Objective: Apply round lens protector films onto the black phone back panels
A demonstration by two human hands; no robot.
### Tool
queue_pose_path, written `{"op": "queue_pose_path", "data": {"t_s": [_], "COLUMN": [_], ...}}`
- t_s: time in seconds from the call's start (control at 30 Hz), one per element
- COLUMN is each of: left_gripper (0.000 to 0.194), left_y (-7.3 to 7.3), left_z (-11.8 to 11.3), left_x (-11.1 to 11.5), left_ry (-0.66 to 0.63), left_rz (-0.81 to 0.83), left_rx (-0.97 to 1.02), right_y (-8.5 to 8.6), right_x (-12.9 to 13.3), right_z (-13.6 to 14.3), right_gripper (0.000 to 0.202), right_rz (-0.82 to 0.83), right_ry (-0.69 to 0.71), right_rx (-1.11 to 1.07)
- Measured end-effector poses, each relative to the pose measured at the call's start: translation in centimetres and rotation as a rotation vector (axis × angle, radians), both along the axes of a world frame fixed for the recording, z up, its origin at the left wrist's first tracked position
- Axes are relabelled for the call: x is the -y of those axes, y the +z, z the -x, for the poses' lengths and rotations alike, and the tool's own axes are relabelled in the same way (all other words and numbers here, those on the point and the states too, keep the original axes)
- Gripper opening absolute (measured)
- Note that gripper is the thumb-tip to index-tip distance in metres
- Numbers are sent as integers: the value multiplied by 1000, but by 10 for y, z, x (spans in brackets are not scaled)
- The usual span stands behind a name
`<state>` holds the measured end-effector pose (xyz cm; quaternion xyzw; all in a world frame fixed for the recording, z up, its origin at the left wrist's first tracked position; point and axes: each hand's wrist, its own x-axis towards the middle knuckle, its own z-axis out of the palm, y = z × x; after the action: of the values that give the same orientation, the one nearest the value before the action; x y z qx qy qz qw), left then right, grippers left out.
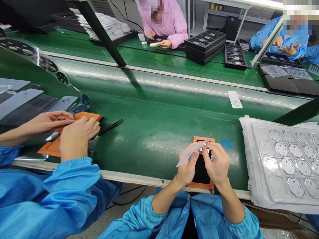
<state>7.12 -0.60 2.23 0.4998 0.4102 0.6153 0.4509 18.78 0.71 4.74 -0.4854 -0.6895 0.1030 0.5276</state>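
My left hand (186, 167) is closed on a thin white panel (190, 154), which is held tilted above the table. At the panel's upper right edge, my right hand (218, 162) pinches with thumb and fingers; a small white piece (204, 150) shows at the fingertips, its kind unclear. Beneath both hands lies an orange fixture (200, 139) with a black inner surface, partly hidden by them. On the right is a clear plastic tray (270, 186) of round white discs (281, 149), resting on white sheets.
A white card with a round mark (235, 99) lies on the green conveyor surface. To the left, a co-worker's hands (77, 132) handle an orange fixture (53, 147) beside black tweezers (111, 126). Across the line, two people work near stacked black trays (204, 48). Posts rise from the line.
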Motion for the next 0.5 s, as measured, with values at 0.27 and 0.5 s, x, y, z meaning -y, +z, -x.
{"op": "queue_pose_path", "data": {"t_s": [0.27,0.5], "left_gripper": [41,42], "left_y": [-4,-4], "left_z": [0,-1], "left_x": [1,1], "left_ry": [-7,-31], "left_rz": [-133,-245], "left_rx": [-167,-256], "right_y": [-3,-5], "right_x": [1,2], "right_z": [2,2], "right_gripper": [15,13], "right_rz": [11,55], "right_ry": [-32,-53], "right_rx": [-9,-44]}}
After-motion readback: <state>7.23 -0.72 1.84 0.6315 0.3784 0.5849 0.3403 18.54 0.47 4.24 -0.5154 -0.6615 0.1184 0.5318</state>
